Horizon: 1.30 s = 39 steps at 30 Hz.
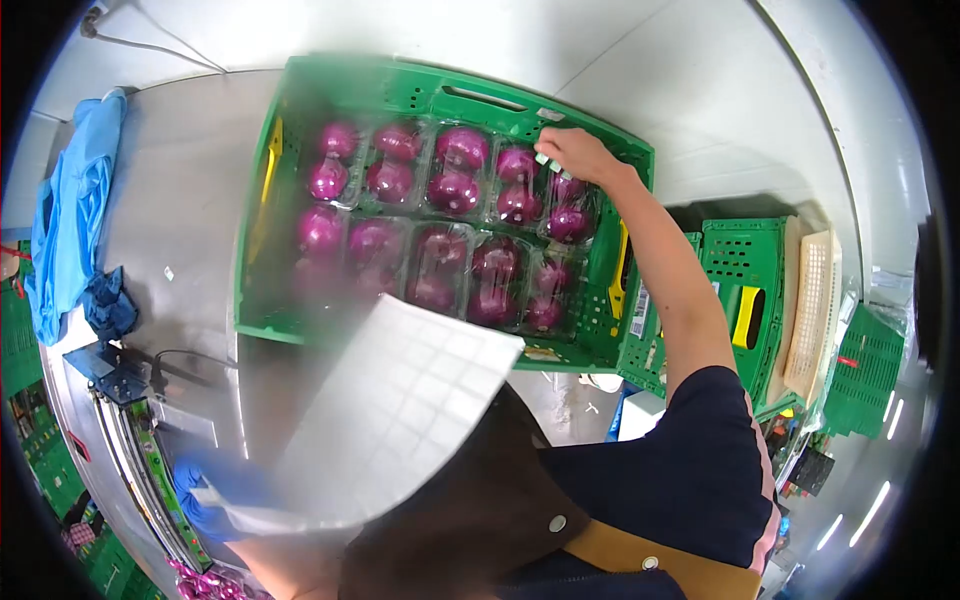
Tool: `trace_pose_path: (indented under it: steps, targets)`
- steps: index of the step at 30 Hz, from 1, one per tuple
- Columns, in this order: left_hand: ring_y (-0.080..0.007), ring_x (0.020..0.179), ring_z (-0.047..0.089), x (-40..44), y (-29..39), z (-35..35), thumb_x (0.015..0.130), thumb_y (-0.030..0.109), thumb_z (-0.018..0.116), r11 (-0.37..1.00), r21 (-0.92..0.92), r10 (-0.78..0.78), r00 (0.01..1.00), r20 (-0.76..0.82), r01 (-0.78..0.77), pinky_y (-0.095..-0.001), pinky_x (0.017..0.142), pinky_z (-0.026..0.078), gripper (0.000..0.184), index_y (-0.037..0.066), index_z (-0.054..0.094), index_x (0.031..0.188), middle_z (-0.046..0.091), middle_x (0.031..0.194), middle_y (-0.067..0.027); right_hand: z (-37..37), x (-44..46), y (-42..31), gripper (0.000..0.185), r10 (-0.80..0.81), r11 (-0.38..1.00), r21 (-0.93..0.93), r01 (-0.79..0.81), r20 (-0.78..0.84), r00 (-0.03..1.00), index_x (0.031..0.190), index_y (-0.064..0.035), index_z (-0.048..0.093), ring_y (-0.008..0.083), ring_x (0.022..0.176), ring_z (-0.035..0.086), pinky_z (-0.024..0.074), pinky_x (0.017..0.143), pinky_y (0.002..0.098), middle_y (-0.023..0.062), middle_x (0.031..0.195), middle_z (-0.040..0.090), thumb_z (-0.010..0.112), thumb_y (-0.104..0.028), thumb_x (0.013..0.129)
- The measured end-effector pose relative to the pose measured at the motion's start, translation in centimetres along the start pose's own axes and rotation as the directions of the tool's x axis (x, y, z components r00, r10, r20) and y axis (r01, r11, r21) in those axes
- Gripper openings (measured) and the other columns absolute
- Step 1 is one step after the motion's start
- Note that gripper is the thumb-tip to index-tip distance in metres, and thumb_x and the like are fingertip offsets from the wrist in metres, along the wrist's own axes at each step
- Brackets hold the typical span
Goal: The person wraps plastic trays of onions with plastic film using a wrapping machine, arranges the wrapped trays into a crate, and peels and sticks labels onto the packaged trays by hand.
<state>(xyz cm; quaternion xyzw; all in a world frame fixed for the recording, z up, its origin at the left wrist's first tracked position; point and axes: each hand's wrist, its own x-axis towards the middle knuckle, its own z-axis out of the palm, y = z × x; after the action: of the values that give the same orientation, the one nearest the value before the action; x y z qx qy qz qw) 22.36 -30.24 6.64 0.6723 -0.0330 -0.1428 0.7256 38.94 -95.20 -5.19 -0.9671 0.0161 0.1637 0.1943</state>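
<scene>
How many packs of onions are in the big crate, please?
10: five packs along the far row and five along the near row. The crate's left end is blurred, and the sheet may hide more.

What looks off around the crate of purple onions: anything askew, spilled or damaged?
No spill or damage visible; the clear packs sit in two rows in the crate. Haze blurs the left-hand ones, so can't judge those. Mildly untidy: the blue cloth at far left is bunched up.
</scene>
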Motion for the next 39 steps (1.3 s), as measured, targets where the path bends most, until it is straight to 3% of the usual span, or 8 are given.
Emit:
trace_pose_path:
  steps: [7, 10, 14, 24, 31, 34, 36, 39]
  targets:
    - [-0.0321, 0.029, 0.052, 8.9, 0.2, 6.8, 0.096, 0.021, 0.045, 0.651, -0.724, 0.359, 0.747, 0.56, 0.23, -0.0416, 0.028, 0.047, 0.04, 0.001, 0.047, 0.061, 0.05, 0.042, -0.021, 4.9, 4.9, 3.5, 0.033, 0.049, 0.953, -0.303, -0.022, 0.082, 0.995, 0.092, -0.0094, 0.063, 0.0325, 0.086, 0.064, 0.0489, 0.075, 0.045, 0.0131, 0.085, 0.066, 0.054, -0.041, 0.091]
    - [-0.0249, 0.044, 0.05, 5.0, -1.0, 7.3, 0.094, 0.024, 0.049, 0.731, -0.682, 0.088, 0.993, 0.076, -0.012, -0.0363, 0.039, 0.044, 0.029, 0.006, 0.048, 0.072, 0.049, 0.055, -0.0109, 5.7, 4.3, 3.0, 0.038, 0.055, 0.873, -0.482, -0.078, -0.06, 0.997, 0.085, -0.0085, 0.062, 0.0333, 0.075, 0.065, 0.0502, 0.068, 0.0452, 0.0125, 0.075, 0.066, 0.057, -0.046, 0.087]
    - [-0.0149, 0.07, 0.043, 0.5, -1.9, 8.6, 0.09, 0.035, 0.055, 0.79, -0.569, -0.11, 0.861, -0.496, -0.226, -0.0312, 0.06, 0.036, 0.022, 0.016, 0.046, 0.087, 0.042, 0.077, 0.0013, 3.9, 2.9, 1.0, 0.035, 0.017, 0.954, -0.3, -0.024, -0.024, 1.0, 0.091, -0.0094, 0.06, 0.0307, 0.077, 0.066, 0.0503, 0.067, 0.044, 0.0111, 0.075, 0.066, 0.059, -0.044, 0.087]
    - [-0.0149, 0.058, 0.041, -0.1, -2.3, 3.9, 0.082, 0.026, 0.06, 0.883, -0.463, -0.179, 0.965, -0.192, 0.072, -0.0314, 0.048, 0.032, 0.025, 0.013, 0.04, 0.075, 0.037, 0.066, 0.0002, 4.5, 3.2, 1.4, 0.026, 0.006, 0.814, -0.582, -0.002, 0.005, 1.0, 0.103, -0.0134, 0.054, 0.0319, 0.07, 0.063, 0.049, 0.063, 0.0406, 0.0092, 0.083, 0.066, 0.056, -0.037, 0.09]
    - [-0.0159, 0.054, 0.044, -1.0, -3.3, 2.3, 0.083, 0.024, 0.061, 0.926, -0.367, -0.204, 0.933, -0.295, 0.086, -0.0315, 0.045, 0.034, 0.025, 0.011, 0.042, 0.074, 0.042, 0.065, -0.0011, 4.3, 6.4, -5.4, 0.032, -0.398, 0.916, -0.044, 0.398, 0.004, 0.917, 0.115, -0.0129, 0.048, 0.0306, 0.082, 0.063, 0.0503, 0.069, 0.0405, 0.011, 0.1, 0.063, 0.061, -0.025, 0.088]
    - [-0.0157, 0.053, 0.044, 1.2, -1.9, 5.3, 0.083, 0.023, 0.061, 0.848, -0.529, -0.165, 0.946, -0.278, -0.008, -0.0309, 0.045, 0.034, 0.025, 0.011, 0.042, 0.073, 0.042, 0.064, -0.001, 5.9, 9.9, -5.9, 0.033, -0.339, 0.862, -0.372, 0.345, 0.084, 0.937, 0.114, -0.013, 0.049, 0.0291, 0.084, 0.063, 0.05, 0.071, 0.041, 0.0122, 0.096, 0.062, 0.063, -0.025, 0.087]
    - [-0.0156, 0.053, 0.044, -3.7, -5.1, -0.7, 0.084, 0.024, 0.061, 0.968, -0.22, -0.2, 0.894, -0.402, 0.118, -0.0307, 0.046, 0.035, 0.025, 0.011, 0.043, 0.073, 0.044, 0.064, -0.0014, 5.8, 10.4, -6.5, 0.036, -0.303, 0.854, -0.43, 0.292, 0.044, 0.952, 0.113, -0.0121, 0.05, 0.0284, 0.085, 0.064, 0.0506, 0.071, 0.041, 0.0114, 0.098, 0.061, 0.066, -0.026, 0.083]
    - [-0.0159, 0.054, 0.046, 1.4, -1.5, 4.8, 0.085, 0.026, 0.06, 0.821, -0.566, -0.213, 0.958, -0.191, 0.07, -0.0308, 0.048, 0.036, 0.025, 0.01, 0.044, 0.074, 0.046, 0.065, -0.0016, 4.8, 10.1, -9.2, 0.038, -0.153, 0.815, -0.558, 0.158, 0.056, 0.987, 0.114, -0.0086, 0.049, 0.0299, 0.086, 0.064, 0.0512, 0.072, 0.0409, 0.0102, 0.108, 0.059, 0.066, -0.023, 0.083]
